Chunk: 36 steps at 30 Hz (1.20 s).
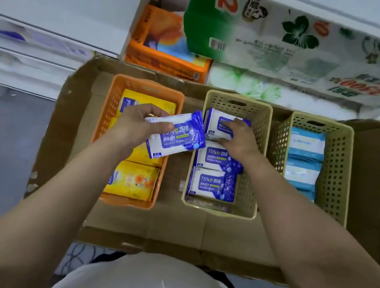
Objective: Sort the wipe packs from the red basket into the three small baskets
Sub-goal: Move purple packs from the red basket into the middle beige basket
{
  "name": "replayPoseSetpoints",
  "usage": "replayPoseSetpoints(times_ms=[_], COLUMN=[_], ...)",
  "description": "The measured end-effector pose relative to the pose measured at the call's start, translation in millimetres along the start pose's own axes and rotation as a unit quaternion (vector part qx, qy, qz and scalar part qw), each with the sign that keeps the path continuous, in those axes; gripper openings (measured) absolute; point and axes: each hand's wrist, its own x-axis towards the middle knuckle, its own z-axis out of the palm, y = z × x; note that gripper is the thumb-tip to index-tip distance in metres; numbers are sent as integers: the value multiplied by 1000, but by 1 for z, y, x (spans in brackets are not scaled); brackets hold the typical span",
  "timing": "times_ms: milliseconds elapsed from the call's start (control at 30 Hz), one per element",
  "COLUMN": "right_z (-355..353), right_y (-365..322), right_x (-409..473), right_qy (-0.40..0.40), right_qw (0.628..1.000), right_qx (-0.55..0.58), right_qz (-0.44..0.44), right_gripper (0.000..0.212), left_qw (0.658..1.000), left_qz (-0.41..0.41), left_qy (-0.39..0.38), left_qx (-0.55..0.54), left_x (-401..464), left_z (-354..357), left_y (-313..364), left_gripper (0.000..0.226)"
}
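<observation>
three baskets sit on cardboard (170, 228), one pack type each. left hand (135, 124) pinches an alcohol pack (177, 137) over the gap at 9 o'clock of the middle basket (254, 154), likely staged for it. right hand (237, 136), fingers curled, grips the rear pack (215, 120) at that basket's 12 o'clock, probably making room. red basket not visible.

Orange basket (112, 106) holds yellow packs (132, 179), one beige basket (254, 154) blue-and-white packs (212, 184) (white lettering), the other (336, 172) light-blue packs (306, 147).
</observation>
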Motion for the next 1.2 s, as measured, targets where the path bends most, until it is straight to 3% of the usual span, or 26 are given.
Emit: replayPoseSetpoints(times_ms=[167,300,400,467,567,667,767,1000,1200], right_z=[-11,-38,-57,-60,-59,-54,-38,26,45], right_y=[3,-12,-25,-23,-9,7,12,16,25], right_x=[1,-17,-39,-50,-58,-62,-62,-64,-71], right_qy=[-35,8,-138,-179,-108,-40,-49,-141,-56], right_qw=[999,990,945,943,969,986,991,988,994], right_qx=[-8,135,291,274,220,164,124,-30,-63], right_qz=[-23,-51,-49,-59,-24,3,-5,-50,-71], right_gripper=[61,36,27,25,22,20,19,27,32], left_qw=[1000,996,992,992,999,994,989,991,996], left_qz=[-8,-5,-4,8,25,68,77,55,32], left_qy=[-18,-71,-115,-114,-34,34,13,27,11], left_qx=[12,47,54,49,24,74,127,119,87], left_x=[10,11,9,7,2,-7,-18,-16,-11], left_z=[15,42,64,76,86,89,97,105,105], left_y=[-1,6,12,13,5,-9,-27,-42,-45], left_gripper=[21,22,23,22,23,37,47,65,67])
